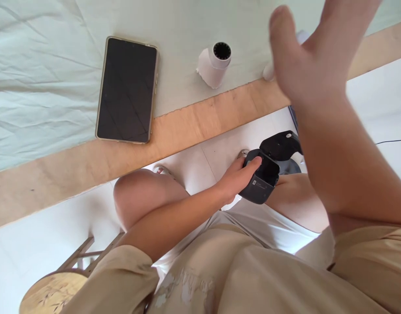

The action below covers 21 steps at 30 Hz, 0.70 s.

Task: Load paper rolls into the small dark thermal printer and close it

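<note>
My left hand (pixel 241 174) is wrapped round a small black case (pixel 259 185) above my lap, its thumb on the rim. The hinged lid (pixel 280 146) stands open, and a small printed label shows on the side; the inside is dark and I cannot make out any contents. My right hand (pixel 313 61) is raised over the right part of the table, thumb spread from the fingers, which run out of the top of the view. Partly hidden behind it is a white object (pixel 268 72). A white security camera (pixel 214 69) with a round black face stands near the table edge.
A tablet (pixel 127 89) in a clear-edged case lies at the left on the pale green cloth (pixel 40 78). The bare wooden table edge (pixel 194 120) runs diagonally across. A round wooden stool (pixel 55 294) is at lower left. A thin cable (pixel 393 141) shows at right.
</note>
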Each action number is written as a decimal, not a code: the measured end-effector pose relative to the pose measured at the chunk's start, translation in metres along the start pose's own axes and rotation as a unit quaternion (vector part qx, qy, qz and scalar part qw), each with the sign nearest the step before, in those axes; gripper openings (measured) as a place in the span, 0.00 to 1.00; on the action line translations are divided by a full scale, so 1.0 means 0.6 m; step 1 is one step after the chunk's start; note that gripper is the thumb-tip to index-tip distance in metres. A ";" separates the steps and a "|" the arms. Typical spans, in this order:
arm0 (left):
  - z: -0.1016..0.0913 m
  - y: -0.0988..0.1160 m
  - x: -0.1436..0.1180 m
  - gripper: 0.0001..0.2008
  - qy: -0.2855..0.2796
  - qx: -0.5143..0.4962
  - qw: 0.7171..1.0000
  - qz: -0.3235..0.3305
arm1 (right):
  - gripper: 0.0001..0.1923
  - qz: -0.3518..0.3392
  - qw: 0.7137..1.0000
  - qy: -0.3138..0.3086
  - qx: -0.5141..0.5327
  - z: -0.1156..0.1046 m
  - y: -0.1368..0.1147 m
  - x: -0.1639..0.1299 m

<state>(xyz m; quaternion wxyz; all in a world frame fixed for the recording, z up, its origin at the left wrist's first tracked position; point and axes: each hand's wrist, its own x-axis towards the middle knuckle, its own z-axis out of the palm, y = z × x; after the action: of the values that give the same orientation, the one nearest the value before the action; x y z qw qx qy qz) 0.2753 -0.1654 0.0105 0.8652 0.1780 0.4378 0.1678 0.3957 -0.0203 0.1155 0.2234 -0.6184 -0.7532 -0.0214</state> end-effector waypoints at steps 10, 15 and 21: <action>-0.006 -0.009 0.000 0.16 0.012 0.004 1.000 -0.011 | 0.32 0.193 0.964 -0.180 -0.019 -0.009 0.025 -0.001; -0.003 -0.007 -0.004 0.14 0.029 0.013 0.999 -0.016 | 0.33 0.209 0.947 -0.230 -0.077 -0.029 0.040 -0.007; -0.005 -0.016 0.003 0.18 0.046 0.013 0.999 -0.019 | 0.18 0.168 0.942 -0.042 0.287 -0.021 0.092 -0.055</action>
<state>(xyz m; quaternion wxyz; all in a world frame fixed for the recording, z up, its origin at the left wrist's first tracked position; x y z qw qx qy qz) 0.2749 -0.1726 0.0033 0.8447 0.1732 0.4828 0.1531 0.4558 -0.0418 0.1017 0.3598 -0.6458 -0.6211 0.2602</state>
